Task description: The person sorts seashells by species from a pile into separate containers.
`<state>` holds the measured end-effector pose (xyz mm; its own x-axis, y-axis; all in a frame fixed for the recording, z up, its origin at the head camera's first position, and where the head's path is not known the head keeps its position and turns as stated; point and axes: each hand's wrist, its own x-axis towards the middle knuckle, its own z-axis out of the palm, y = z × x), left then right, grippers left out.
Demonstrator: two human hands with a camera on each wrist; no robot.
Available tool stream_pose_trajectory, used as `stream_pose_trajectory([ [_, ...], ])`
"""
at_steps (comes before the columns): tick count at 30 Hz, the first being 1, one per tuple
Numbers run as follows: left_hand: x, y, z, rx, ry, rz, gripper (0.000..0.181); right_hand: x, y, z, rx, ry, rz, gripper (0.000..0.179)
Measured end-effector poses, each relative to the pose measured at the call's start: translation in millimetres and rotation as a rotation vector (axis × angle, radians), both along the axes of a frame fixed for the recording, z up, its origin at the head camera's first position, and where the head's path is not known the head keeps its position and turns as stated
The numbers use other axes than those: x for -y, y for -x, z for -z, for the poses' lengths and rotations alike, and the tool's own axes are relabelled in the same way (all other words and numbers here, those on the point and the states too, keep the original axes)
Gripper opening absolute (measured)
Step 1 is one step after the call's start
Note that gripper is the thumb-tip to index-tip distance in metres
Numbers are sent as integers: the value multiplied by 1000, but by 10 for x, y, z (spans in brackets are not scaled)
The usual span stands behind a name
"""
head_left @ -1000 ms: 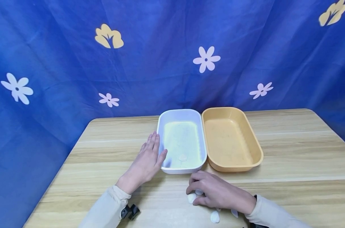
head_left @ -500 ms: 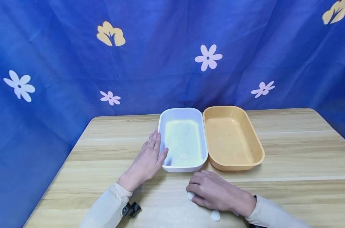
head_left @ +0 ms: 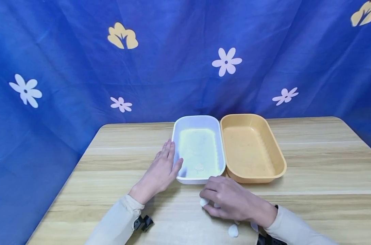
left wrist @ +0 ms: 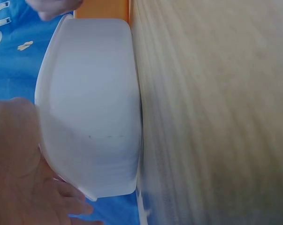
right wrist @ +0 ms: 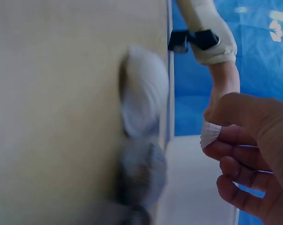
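A small white seashell is low in the middle of the head view, pinched between the thumb and fingers of the right hand. More shells lie on the worktop by that hand, near the bottom edge. Just above is a white tub, with one small pale shell inside. The left hand, fingers straight, touches the tub's left side. An orange tub sits beside it on the right. A blue curtain with white flowers fills the top.
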<state>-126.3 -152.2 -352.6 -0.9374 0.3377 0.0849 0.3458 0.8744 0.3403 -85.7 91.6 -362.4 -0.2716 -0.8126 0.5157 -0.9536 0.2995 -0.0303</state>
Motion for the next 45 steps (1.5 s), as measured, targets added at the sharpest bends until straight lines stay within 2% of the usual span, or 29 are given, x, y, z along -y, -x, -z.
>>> stream_pose_trajectory([
  [5,-4,-1,5,-4,-1,1,68,17,39,-115,40,30,5,19],
  [10,-1,-4,8,-17,1,3,69,26,86,-234,78,102,32,17],
  [13,5,-5,10,-24,-3,5,69,46,143,-315,68,122,75,17],
  [17,13,-7,15,-24,-5,4,68,109,275,-364,65,88,169,17],
  [23,21,-7,23,-4,-3,-1,71,258,514,-305,191,7,339,14],
  [29,11,-10,0,3,-17,-4,71,368,722,-206,291,-22,455,10],
  [33,7,-6,-6,8,-31,-2,71,403,827,-146,366,-33,539,12],
  [41,18,3,11,9,-18,-8,72,501,918,-106,423,-101,636,20],
  [45,7,11,17,3,-12,3,73,494,909,-110,420,-95,662,15],
])
